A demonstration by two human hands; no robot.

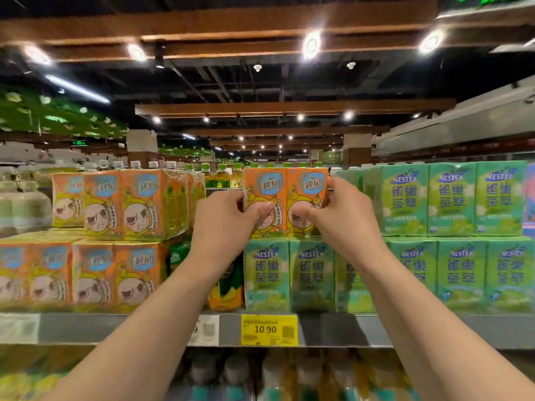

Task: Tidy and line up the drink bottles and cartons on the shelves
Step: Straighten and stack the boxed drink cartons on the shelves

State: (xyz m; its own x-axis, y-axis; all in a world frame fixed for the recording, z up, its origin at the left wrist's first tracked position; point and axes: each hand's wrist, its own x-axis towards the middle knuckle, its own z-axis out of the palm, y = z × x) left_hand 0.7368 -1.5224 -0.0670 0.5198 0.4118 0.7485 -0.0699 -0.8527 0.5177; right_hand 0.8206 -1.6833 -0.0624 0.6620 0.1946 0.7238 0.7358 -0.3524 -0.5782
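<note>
Supermarket shelf (405, 328): both hands, left hand (224, 219) and right hand (340, 212), grasp an orange carton pack (285, 192) atop green Nestea packs (289, 273), between orange stacks (121, 204) and more green cartons (451, 198).

Left hand (224, 217): bare, no glove or ring | Right hand (338, 215): bare | Forearms: bare, no sleeves in view

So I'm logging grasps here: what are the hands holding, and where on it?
Both hands hold the orange carton pack: the left hand grips its left edge, the right hand its right edge, thumbs on the front.
</note>
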